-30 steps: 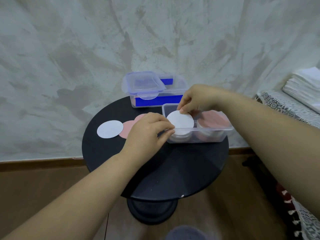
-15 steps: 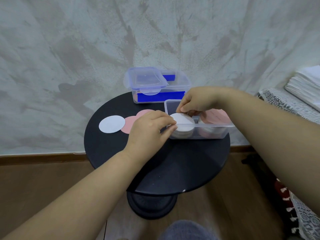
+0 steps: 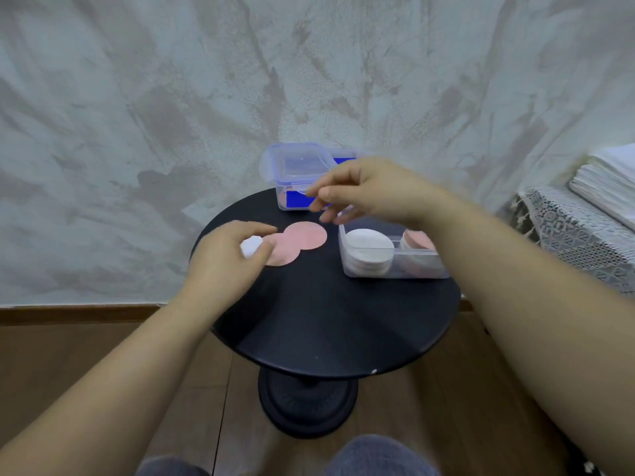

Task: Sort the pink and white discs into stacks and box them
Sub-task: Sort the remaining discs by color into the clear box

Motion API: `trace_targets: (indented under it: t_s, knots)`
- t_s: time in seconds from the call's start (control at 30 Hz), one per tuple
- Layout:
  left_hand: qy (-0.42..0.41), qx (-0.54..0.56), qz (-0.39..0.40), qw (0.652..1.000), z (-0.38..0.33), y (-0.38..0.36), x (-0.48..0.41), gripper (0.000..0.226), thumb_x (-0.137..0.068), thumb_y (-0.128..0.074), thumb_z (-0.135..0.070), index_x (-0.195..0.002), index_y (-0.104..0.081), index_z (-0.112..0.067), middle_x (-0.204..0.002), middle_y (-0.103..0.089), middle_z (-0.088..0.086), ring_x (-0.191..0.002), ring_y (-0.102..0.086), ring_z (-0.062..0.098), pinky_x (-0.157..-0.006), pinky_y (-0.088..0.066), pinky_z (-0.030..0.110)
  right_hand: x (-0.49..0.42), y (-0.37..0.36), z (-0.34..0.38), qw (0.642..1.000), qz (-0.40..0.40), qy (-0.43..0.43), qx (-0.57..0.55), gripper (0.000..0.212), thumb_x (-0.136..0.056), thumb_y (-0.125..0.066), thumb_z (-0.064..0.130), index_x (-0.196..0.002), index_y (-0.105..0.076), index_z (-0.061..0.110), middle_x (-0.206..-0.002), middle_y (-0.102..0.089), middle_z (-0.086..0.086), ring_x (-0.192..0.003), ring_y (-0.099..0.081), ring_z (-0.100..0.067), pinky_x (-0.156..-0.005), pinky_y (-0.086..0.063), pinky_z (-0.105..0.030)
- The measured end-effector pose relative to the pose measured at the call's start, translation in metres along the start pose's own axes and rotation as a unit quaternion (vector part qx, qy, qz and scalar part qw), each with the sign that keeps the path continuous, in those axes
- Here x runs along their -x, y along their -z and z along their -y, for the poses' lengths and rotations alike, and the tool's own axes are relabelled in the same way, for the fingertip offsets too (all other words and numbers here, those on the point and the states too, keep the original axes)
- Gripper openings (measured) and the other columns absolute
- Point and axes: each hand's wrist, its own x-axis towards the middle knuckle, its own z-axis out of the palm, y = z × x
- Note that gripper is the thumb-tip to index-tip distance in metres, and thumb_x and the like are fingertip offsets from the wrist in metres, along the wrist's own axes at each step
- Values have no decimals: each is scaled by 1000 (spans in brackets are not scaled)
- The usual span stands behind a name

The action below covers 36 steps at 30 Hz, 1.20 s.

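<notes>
1. Pink flat round discs (image 3: 305, 235), two of them overlapping, are lying loose on the black round table (image 3: 326, 321), and one white flat round disc (image 3: 250, 246) is touching their left edge.
2. Left hand (image 3: 226, 259) is covering that white disc, thumb and fingers curling round its rim and apparently pinching it.
3. Right hand (image 3: 371, 190) is hovering over the table's far side, fingers loosely curled and holding nothing.
4. Clear plastic two-compartment box (image 3: 398, 269) is sitting to the right, holding a white stack (image 3: 369, 247) in its left compartment and a pink stack (image 3: 417, 239) in its right.
5. By my reading, the white disc is needing to travel rightward, over the pink discs, into that left compartment. The left hand is on it, while the right hand is hanging nearer the box.
</notes>
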Motion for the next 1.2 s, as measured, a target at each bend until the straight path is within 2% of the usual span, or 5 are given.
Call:
trace_targets:
  t_s: [0.37, 0.47, 0.67, 0.93, 1.2]
  knots:
    - [-2, -196, 139, 971, 52, 17, -13, 41, -96, -44, -22, -136, -44, -13, -148, -36, 5, -139, -27, 21, -112, -15, 27, -31, -103, -33, 961, 47, 8, 272, 33, -96, -43, 21, -126, -56, 13, -121, -57, 6, -113, -50, -11, -100, -36, -32]
    - [-39, -199, 162, 966, 53, 17, -10, 36, -96, -45, -21, -130, -52, -12, -141, -47, 4, -133, -35, 21, -105, -18, 20, -26, -103, -40, 948, 48, 3, 315, 39, -97, -42, 21, -135, -47, 17, -149, -34, 3, -136, -31, -15, -108, -28, -29]
    - [-14, -123, 107, 987, 53, 31, 6, 22, -84, -63, -18, -106, -69, -17, -113, -63, 0, -106, -55, 17, -86, -40, 24, -23, -102, -47, 953, 16, 20, 301, 38, -96, -46, 22, -133, -50, 21, -147, -38, 9, -135, -33, -10, -110, -24, -25]
    - [31, -174, 186, 967, 52, 34, 0, 60, -79, -66, -43, -132, -49, -21, -142, -42, -4, -133, -31, 16, -105, -25, 27, -36, -99, -36, 956, -21, -10, 293, 43, -94, -49, 19, -136, -45, 21, -144, -42, -1, -132, -34, -21, -107, -26, -29]
    - [41, -20, 125, 991, 51, 36, 7, 65, -70, -78, -20, -127, -49, -33, -97, -47, -11, -92, -47, 6, -85, -39, 23, -43, -98, -36, 961, -24, -63, 267, 53, -89, -58, 27, -139, -40, 25, -146, -39, 0, -135, -26, -24, -108, -25, -32]
